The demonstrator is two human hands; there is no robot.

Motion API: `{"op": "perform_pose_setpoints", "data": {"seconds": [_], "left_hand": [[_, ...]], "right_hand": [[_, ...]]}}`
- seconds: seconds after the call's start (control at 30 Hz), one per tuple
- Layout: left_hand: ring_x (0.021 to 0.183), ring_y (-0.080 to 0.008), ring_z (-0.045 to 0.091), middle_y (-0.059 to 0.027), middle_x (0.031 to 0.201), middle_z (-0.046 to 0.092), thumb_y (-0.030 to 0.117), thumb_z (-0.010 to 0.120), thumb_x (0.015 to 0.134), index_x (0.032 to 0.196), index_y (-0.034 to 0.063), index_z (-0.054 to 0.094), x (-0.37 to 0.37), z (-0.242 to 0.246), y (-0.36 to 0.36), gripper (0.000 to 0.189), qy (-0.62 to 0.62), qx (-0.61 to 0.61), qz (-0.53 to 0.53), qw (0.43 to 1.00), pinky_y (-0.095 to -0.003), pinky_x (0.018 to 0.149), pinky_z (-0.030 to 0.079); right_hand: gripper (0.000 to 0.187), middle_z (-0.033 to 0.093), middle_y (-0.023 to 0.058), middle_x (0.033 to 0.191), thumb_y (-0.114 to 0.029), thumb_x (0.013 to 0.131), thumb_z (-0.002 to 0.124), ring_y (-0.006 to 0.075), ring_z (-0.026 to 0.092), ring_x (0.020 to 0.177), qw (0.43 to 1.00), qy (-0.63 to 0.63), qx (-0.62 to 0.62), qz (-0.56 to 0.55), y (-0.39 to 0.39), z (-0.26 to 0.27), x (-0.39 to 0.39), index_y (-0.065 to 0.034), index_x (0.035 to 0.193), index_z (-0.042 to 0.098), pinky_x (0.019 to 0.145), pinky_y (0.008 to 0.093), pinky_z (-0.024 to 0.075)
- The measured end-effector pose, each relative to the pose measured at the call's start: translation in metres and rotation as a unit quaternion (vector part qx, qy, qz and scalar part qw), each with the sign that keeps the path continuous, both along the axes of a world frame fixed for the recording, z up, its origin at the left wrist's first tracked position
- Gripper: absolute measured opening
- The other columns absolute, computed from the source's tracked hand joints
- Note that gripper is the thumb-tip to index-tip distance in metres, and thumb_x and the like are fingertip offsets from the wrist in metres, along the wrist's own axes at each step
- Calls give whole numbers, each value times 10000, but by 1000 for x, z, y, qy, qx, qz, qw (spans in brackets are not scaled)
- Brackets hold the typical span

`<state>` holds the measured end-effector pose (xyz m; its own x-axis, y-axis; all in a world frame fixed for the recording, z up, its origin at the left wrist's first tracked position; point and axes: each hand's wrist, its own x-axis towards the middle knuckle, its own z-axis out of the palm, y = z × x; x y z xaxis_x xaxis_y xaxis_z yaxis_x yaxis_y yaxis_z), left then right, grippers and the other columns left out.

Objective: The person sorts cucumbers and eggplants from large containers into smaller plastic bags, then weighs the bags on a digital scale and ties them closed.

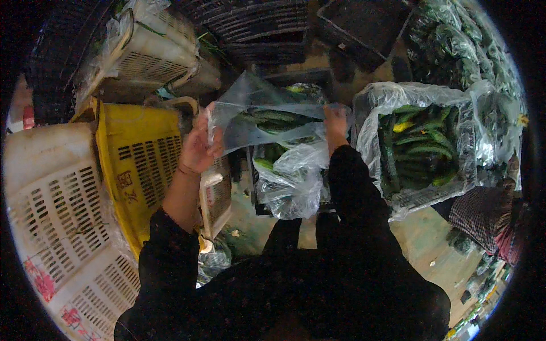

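A sheet of clear plastic film point(273, 121), perhaps a bag or a crate liner, is stretched between my two hands. My left hand point(200, 143) grips its left edge, and my right hand point(335, 123) pinches the right side. Through the film I see dark green cucumbers point(275, 119) in a dark crate point(291, 73) right below. Crumpled clear plastic point(294, 183) spills over the near side of that crate. More cucumbers point(422, 149) fill a plastic-lined crate point(426, 96) to the right of my right hand.
On the left stand a yellow slotted crate point(140, 162) and stained white slotted crates point(64, 213). Dark crates point(264, 25) are at the back. Bagged produce point(456, 47) is piled at the far right. Checked cloth point(477, 217) lies beside the lined crate, above the floor point(426, 251).
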<state>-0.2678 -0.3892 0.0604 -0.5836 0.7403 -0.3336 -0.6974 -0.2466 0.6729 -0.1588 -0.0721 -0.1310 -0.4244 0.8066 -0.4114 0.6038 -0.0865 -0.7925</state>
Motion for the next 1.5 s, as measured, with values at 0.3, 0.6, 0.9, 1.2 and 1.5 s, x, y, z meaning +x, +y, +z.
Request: {"op": "perform_pose_setpoints", "data": {"seconds": [0.3,0.6,0.9,1.2,1.5], "left_hand": [[481,-75,354,-26,733,440,377,525,821,1408,183,157,-10,101,35,720,-12,178,3,984,-216,452,347],[495,-67,348,-27,752,469,462,473,830,1400,150,186,16,96,21,710,21,67,-69,995,-225,475,317],[499,-82,376,-124,1005,518,457,469,840,1398,222,177,17,89,-9,672,-59,108,-1,992,-194,456,333],[553,-138,476,-202,1033,514,401,535,825,1415,235,-17,59,59,-2,825,-61,107,-101,987,-285,454,485],[712,-230,582,-235,1101,484,352,470,869,1412,232,-14,55,67,35,737,-73,76,-83,991,-309,508,537]], "right_hand": [[476,487,182,1242,-129,827,562,281,460,1157,937,214,251,115,49,168,19,-20,1269,424,955,325,356],[615,400,190,1326,55,720,550,318,366,1247,872,245,294,306,36,199,7,-20,1304,372,1033,350,275],[545,501,127,1235,-3,810,517,101,517,862,912,209,225,271,6,199,60,-62,1331,369,748,221,425],[453,568,210,1081,-116,817,571,286,618,862,931,-65,97,346,18,216,121,-28,1238,428,684,345,504],[216,598,192,782,-151,818,454,358,574,805,743,119,154,641,-70,117,18,-35,929,597,706,432,453]]}}
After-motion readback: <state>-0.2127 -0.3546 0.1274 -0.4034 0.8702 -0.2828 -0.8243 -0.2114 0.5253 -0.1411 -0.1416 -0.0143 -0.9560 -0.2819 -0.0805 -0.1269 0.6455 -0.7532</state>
